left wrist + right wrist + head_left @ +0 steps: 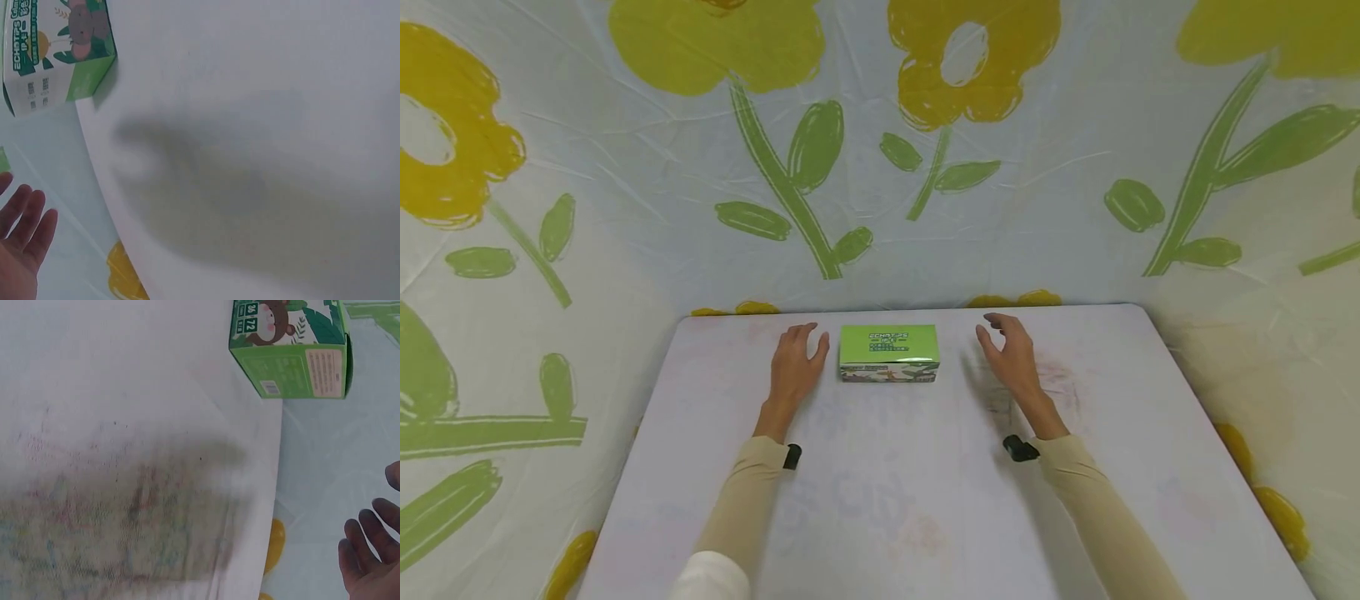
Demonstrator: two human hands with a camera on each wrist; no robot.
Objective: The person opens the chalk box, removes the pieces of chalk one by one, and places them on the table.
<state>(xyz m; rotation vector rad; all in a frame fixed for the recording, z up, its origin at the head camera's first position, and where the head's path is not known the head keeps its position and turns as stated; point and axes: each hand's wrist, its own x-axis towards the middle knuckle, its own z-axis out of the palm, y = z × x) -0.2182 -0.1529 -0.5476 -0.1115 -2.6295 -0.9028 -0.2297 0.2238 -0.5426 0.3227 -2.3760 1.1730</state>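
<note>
A green box with printed animals on its side sits on the white table near the far edge. My left hand lies flat just left of the box, fingers straight, a small gap from it. My right hand hovers to the right of the box, fingers loosely spread and holding nothing. The left wrist view shows the box at top left and my left fingers at the bottom left. In the right wrist view the box is at the top and my right fingertips at the lower right.
A cloth printed with yellow flowers and green stems hangs behind and around the table. The table's surface has faint smudged stains under the right hand. Beige sleeves cover both forearms, each with a black wrist device.
</note>
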